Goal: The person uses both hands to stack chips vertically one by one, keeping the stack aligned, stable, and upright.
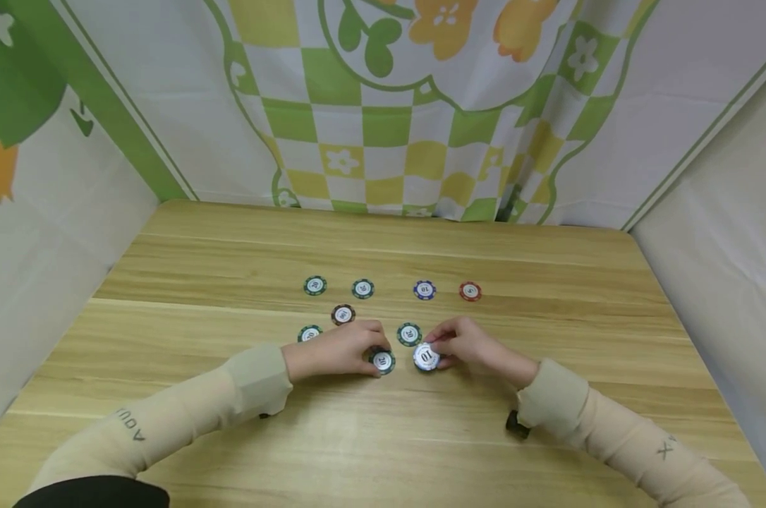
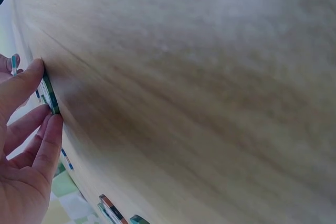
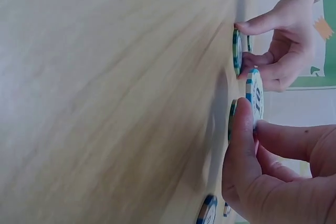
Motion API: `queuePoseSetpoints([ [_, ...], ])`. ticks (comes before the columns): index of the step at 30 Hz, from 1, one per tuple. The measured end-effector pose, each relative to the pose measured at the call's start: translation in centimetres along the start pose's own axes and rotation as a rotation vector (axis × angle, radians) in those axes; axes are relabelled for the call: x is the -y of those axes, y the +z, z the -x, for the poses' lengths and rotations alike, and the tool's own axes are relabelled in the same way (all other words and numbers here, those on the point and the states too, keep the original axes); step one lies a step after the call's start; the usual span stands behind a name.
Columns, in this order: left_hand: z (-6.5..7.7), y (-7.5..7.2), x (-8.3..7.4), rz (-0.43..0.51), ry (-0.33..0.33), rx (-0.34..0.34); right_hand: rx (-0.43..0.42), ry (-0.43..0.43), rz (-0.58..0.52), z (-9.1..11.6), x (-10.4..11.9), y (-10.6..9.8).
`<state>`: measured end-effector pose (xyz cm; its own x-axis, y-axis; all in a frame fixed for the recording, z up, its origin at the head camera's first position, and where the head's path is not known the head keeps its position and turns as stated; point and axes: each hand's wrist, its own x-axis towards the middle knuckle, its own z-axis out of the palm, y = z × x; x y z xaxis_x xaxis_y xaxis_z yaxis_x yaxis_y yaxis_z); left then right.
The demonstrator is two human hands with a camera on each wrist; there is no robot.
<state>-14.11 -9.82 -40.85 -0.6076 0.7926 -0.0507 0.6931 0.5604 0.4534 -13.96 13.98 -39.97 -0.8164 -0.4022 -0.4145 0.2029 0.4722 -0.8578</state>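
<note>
- Fingertips and thumb of the left hand (image 1: 338, 349) pinch a green-rimmed chip marked 20 (image 1: 382, 363) by its edge, low over the table; whether it lies fully flat on the wood is hard to tell.
- Right hand (image 1: 468, 344) grips a pale blue-and-white chip marked 10 (image 1: 427, 357) between thumb and fingers, face up, raised off the wood; it is just right of the left hand's chip, apart from it.
- Another green 20 chip (image 1: 410, 334) lies just beyond the two held chips, between the hands.
- Beyond the left hand is a dark-rimmed chip marked 100 (image 1: 343, 315); a green-edged chip (image 1: 309, 333) to its near left is partly hidden by the left hand.
- Farther away, a spaced row runs left to right: leftmost green chip (image 1: 315, 285), second green chip (image 1: 362, 288), dark blue chip (image 1: 424, 289) and red chip (image 1: 470, 291).
- Wood-grain table (image 1: 383, 451) bears them all; a green-and-yellow checked cloth (image 1: 386, 127) hangs at its far edge.
- Pale sleeves (image 1: 186, 416) cover both forearms.
</note>
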Motion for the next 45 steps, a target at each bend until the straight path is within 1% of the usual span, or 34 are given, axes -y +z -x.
queuePoseSetpoints([
  [5,-0.2,0.1,0.0,-0.008,0.04,-0.02,0.004,0.027,-0.06,0.0,0.4,0.2],
  [8,-0.3,0.0,-0.1,-0.009,0.039,-0.022,-0.008,0.025,-0.077,0.0,0.6,0.5],
  [12,-0.3,0.0,-0.3,-0.004,0.006,-0.013,-0.024,0.018,-0.099,-0.1,0.8,0.9],
  [18,-0.4,0.0,-0.5,0.028,-0.05,0.001,-0.029,0.032,-0.118,-0.3,0.9,1.5],
  [22,-0.4,0.0,-0.5,0.047,-0.059,-0.001,-0.041,0.051,-0.138,-0.6,0.9,1.9],
  [27,-0.5,0.1,-0.4,0.06,-0.078,0.005,-0.047,0.028,-0.109,-1.0,1.0,2.6],
  [31,-0.5,0.1,-0.4,0.079,-0.096,0.01,-0.077,0.013,-0.066,-1.5,1.2,3.1],
  [37,-0.6,0.1,-0.4,0.081,-0.1,0.014,-0.094,0.025,-0.025,-1.7,1.5,3.6],
  [45,-0.7,0.1,-0.5,0.081,-0.116,0.017,-0.11,0.035,-0.004,-1.7,1.5,4.1],
])
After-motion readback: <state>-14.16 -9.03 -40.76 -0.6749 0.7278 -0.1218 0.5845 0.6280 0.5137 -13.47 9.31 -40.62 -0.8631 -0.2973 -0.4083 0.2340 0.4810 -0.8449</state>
